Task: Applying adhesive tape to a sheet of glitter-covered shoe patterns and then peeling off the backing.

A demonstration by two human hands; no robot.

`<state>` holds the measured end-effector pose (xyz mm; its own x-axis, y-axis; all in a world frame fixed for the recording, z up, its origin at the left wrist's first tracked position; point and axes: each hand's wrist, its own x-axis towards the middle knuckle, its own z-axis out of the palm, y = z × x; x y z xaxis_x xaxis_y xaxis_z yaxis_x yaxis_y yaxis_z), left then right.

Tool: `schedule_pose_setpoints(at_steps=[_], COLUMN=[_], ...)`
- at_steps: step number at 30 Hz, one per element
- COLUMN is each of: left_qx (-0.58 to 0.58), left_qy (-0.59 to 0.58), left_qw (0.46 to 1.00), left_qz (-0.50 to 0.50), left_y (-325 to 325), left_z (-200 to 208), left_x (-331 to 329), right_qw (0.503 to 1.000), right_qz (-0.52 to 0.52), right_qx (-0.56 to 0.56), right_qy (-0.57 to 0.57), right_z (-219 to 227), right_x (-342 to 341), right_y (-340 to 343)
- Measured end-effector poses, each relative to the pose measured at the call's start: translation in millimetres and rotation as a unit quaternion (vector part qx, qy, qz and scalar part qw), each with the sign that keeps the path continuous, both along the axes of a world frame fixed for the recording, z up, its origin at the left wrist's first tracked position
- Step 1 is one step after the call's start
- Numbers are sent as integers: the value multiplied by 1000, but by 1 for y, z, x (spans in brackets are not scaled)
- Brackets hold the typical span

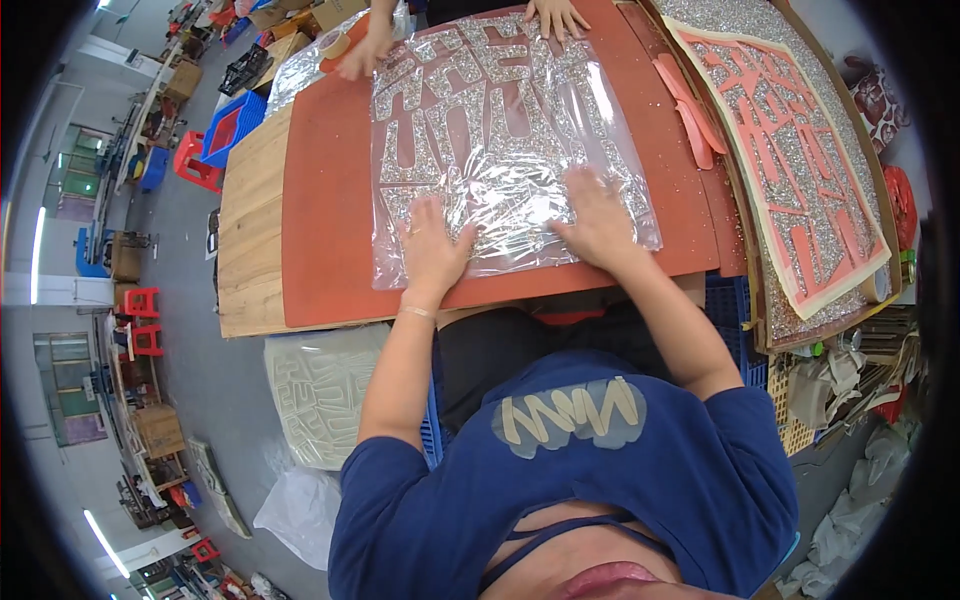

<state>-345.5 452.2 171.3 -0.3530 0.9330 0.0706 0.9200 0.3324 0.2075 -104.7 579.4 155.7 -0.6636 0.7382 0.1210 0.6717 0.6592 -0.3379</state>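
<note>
Clear plastic film over glittery silver cut-outs lies on the red mat, pressed by the spread left hand and right hand at six o'clock, still wrinkled there, while a co-worker's hands flatten twelve o'clock.

Both forearms reach forward from the lower edge, bare below short blue sleeves. The left hand lies flat, palm down, fingers spread. The right hand lies flat likewise, fingers together and pointing ahead, well apart from the left.
</note>
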Motion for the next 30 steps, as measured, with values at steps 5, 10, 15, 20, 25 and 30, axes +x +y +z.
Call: schedule_pose_setpoints(at_steps=[5, 10, 15, 20, 25, 30], left_qx=[-117, 22, 83, -31, -25, -68], left_qy=[-4, 36, -70, 26, 15, 65], left_qw=[977, 999, 994, 990, 979, 979], left_qz=[176, 17, -12, 137, 201, 183], left_y=[-18, 96, 142, 112, 45, -66], left_z=[24, 49, -24, -3, -13, -18], left_x=[-35, -32, -55, -74, -82, -51], right_qw=[978, 983, 980, 998, 993, 829], right_qz=[-133, 69, 143, 36, -97, 169], right_qx=[58, 135, 121, -43, 33, -383], right_qy=[-149, 107, 70, -37, -62, 370], right_z=[22, 25, -17, 48, 3, -103], right_x=[59, -84, -165, -96, -46, -49], right_y=[32, 93, 72, 124, 157, 189])
